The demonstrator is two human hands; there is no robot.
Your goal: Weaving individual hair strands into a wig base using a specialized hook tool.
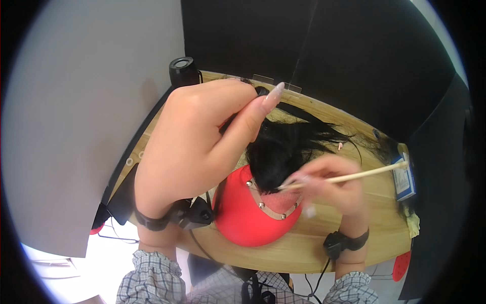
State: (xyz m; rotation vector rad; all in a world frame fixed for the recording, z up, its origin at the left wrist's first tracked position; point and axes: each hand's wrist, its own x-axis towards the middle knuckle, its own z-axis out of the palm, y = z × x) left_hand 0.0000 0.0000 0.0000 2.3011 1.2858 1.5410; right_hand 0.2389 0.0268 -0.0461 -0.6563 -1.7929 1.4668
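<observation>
A smooth red dome-shaped form (248,225) sits at the near middle of the table. Over its top lies a patch of fine mesh (281,202), edged with a tan band that round metal pins hold down. Black hair (283,147) spreads from the mesh toward the far right. My left hand (202,137) is raised above the form's left side, thumb and fingers pinched on a lock of black hair, its fingertips partly hidden. Slightly blurred, my right hand (334,185) grips a thin pale wooden stick (372,173), its tip at the hair's edge on the mesh.
A black cylindrical speaker (183,72) stands at the far left of the wooden table (314,248). Toward the right edge are a blue and white box (404,180) and a yellowish scrap (413,225). Dark panels (364,55) rise behind. Cables hang from both wrist straps.
</observation>
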